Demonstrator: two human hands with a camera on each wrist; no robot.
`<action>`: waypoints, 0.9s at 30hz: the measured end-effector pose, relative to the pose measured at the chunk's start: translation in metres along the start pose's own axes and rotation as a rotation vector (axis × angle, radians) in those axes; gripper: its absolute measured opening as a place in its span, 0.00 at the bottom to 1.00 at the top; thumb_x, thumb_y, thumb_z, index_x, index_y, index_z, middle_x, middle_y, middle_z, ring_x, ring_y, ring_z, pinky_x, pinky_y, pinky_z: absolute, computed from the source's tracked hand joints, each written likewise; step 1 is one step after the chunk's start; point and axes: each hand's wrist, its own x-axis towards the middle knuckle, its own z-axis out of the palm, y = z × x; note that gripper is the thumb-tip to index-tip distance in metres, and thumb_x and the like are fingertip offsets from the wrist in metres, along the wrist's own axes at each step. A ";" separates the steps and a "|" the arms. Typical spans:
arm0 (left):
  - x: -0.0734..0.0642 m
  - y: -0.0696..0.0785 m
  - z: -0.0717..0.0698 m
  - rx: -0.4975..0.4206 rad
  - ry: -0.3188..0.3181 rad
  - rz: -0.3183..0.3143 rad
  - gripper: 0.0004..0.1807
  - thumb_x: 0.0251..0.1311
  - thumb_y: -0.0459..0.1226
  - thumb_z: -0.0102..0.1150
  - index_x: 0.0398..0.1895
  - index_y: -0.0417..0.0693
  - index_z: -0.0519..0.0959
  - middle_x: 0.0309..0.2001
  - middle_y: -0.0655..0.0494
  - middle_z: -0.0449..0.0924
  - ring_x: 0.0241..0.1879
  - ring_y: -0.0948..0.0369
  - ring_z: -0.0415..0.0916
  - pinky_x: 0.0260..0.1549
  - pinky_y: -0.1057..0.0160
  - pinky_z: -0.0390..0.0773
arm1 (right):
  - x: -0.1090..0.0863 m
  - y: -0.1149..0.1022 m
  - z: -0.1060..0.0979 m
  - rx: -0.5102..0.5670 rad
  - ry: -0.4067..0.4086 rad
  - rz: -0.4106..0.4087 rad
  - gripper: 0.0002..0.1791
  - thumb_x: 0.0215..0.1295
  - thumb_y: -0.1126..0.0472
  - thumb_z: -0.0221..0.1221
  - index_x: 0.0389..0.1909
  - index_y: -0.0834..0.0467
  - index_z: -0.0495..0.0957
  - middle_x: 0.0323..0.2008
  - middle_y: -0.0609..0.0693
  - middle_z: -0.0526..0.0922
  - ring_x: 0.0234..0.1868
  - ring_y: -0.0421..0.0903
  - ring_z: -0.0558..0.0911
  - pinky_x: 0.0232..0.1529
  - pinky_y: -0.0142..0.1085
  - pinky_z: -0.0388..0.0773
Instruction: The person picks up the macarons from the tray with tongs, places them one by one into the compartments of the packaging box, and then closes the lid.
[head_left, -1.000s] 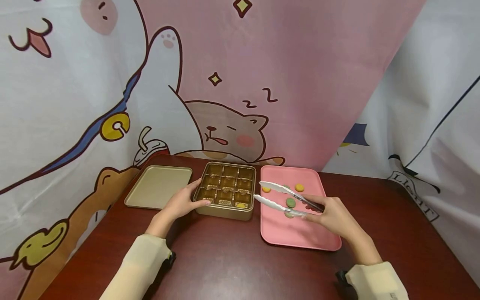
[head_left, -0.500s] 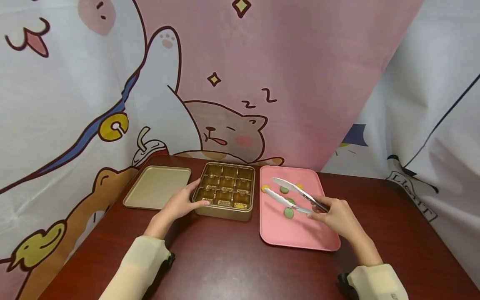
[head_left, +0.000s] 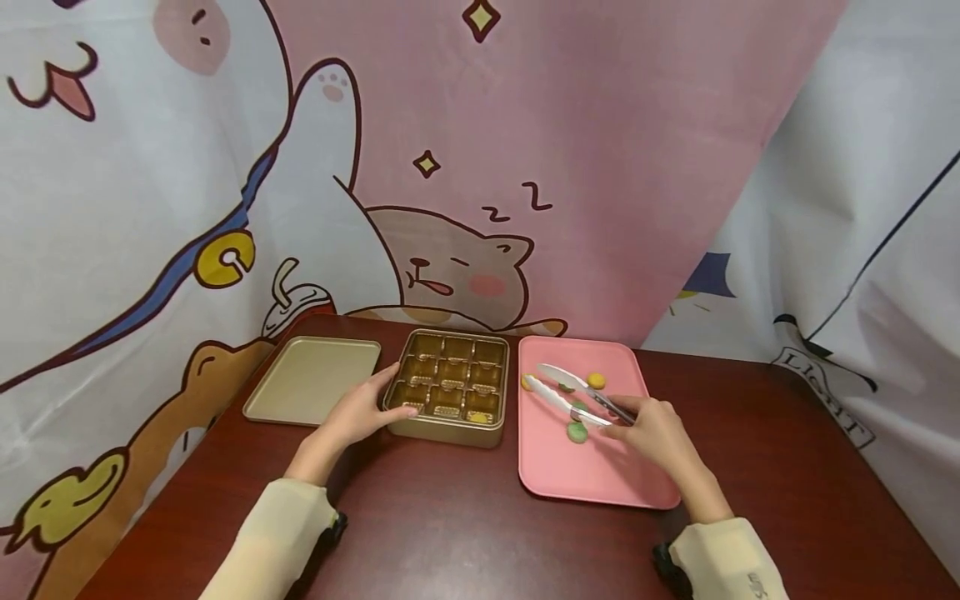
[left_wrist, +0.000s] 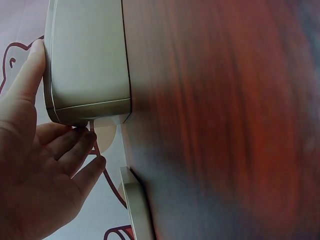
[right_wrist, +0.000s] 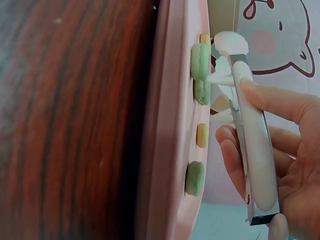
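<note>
My right hand (head_left: 652,437) grips white-tipped metal tongs (head_left: 551,395) over the pink tray. Their two tips stand a little apart, on either side of a partly hidden green macaron (head_left: 566,387). A green macaron (head_left: 577,432) lies nearer me, with another just behind the lower tong arm. Two yellow macarons flank the tips, one at the left rim and one yellow macaron (head_left: 596,381) further right. My left hand (head_left: 360,408) rests at the near left corner of a gold tin (head_left: 442,429), thumb along the front rim, fingers at its side. One front compartment holds a yellow macaron (head_left: 478,417).
A flat gold lid (head_left: 311,379) lies left of the tin. The pink tray (head_left: 600,479) sits close on the tin's right. Behind the dark red wooden table (head_left: 442,525) hangs a cartoon-printed cloth (head_left: 600,167).
The tongs have shifted right from the tray's left edge and come down around a green macaron; their tips stand closer together. My left hand has stayed at the tin.
</note>
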 end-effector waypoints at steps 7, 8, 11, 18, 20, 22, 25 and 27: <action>-0.001 0.001 0.001 -0.021 -0.005 -0.003 0.52 0.58 0.56 0.67 0.78 0.39 0.56 0.75 0.39 0.59 0.71 0.39 0.63 0.66 0.39 0.68 | 0.001 -0.005 0.002 -0.010 -0.065 0.044 0.28 0.54 0.56 0.73 0.55 0.65 0.82 0.49 0.63 0.87 0.44 0.55 0.84 0.46 0.53 0.80; -0.001 0.001 0.001 -0.018 -0.005 -0.002 0.52 0.58 0.56 0.67 0.78 0.39 0.56 0.76 0.39 0.59 0.71 0.39 0.63 0.66 0.39 0.67 | 0.002 -0.006 0.002 -0.009 -0.074 0.054 0.28 0.54 0.56 0.73 0.55 0.65 0.82 0.49 0.63 0.87 0.44 0.54 0.84 0.46 0.52 0.80; 0.000 0.001 0.001 -0.018 -0.005 -0.006 0.52 0.58 0.56 0.67 0.78 0.40 0.55 0.76 0.39 0.59 0.72 0.40 0.62 0.66 0.39 0.67 | 0.005 -0.007 0.003 -0.016 -0.092 0.071 0.29 0.54 0.57 0.73 0.56 0.65 0.82 0.49 0.63 0.86 0.44 0.54 0.83 0.45 0.51 0.79; -0.001 0.001 0.001 -0.008 -0.007 -0.004 0.52 0.58 0.56 0.67 0.78 0.40 0.55 0.76 0.39 0.59 0.71 0.39 0.63 0.66 0.39 0.68 | 0.008 -0.005 0.007 -0.022 -0.101 0.072 0.27 0.54 0.60 0.73 0.55 0.65 0.82 0.46 0.61 0.88 0.40 0.52 0.83 0.39 0.45 0.78; -0.001 0.001 0.001 -0.006 -0.004 -0.003 0.52 0.58 0.56 0.67 0.78 0.40 0.55 0.75 0.38 0.59 0.71 0.39 0.63 0.66 0.39 0.68 | 0.008 -0.006 0.008 -0.017 -0.100 0.070 0.27 0.53 0.61 0.73 0.55 0.66 0.82 0.45 0.62 0.88 0.38 0.50 0.82 0.36 0.42 0.77; -0.001 0.001 0.001 -0.006 0.000 0.001 0.52 0.58 0.56 0.67 0.78 0.40 0.55 0.75 0.38 0.59 0.71 0.39 0.63 0.66 0.39 0.68 | 0.007 -0.006 0.009 -0.015 -0.093 0.066 0.27 0.53 0.61 0.73 0.54 0.66 0.82 0.44 0.62 0.88 0.37 0.49 0.82 0.35 0.39 0.76; -0.001 0.001 0.001 -0.004 0.004 0.000 0.52 0.58 0.56 0.67 0.78 0.40 0.56 0.75 0.38 0.60 0.71 0.39 0.64 0.66 0.39 0.68 | 0.007 -0.007 0.009 -0.017 -0.080 0.056 0.27 0.54 0.61 0.73 0.54 0.66 0.82 0.45 0.62 0.88 0.36 0.49 0.82 0.33 0.39 0.75; 0.000 0.001 0.001 0.002 0.005 0.005 0.52 0.58 0.56 0.67 0.78 0.39 0.56 0.75 0.37 0.60 0.70 0.39 0.64 0.65 0.39 0.68 | 0.006 -0.006 0.010 -0.026 -0.064 0.049 0.27 0.54 0.60 0.73 0.54 0.65 0.83 0.45 0.62 0.88 0.37 0.50 0.82 0.33 0.40 0.75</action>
